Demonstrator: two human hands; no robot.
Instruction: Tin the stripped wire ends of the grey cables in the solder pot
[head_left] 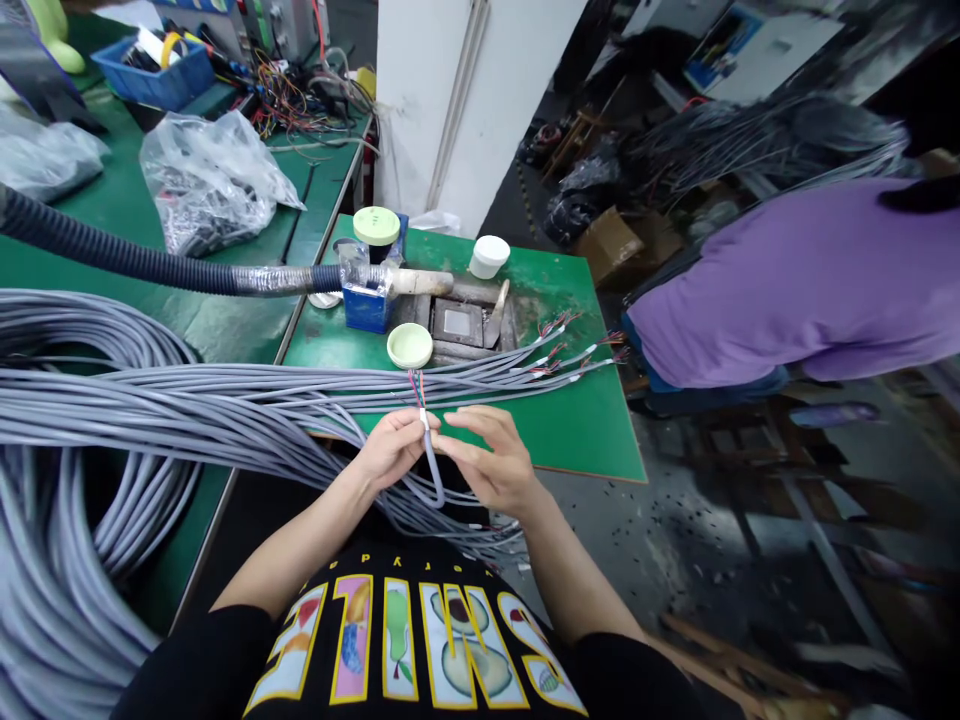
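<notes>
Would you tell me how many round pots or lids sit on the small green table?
3: a green-lidded pot back left, a white pot back middle, a pale green lid nearest the held cable. Others may be hidden.

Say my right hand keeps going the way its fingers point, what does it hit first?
Most likely the grey cable pinched in your left hand. Your right hand points left at it and looks almost touching, though depth is hard to judge.

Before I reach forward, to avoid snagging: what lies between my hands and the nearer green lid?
In the head view, a bundle of grey cables crosses the table between the lid and the left hand, which pinches one cable end, and the right hand.
</notes>
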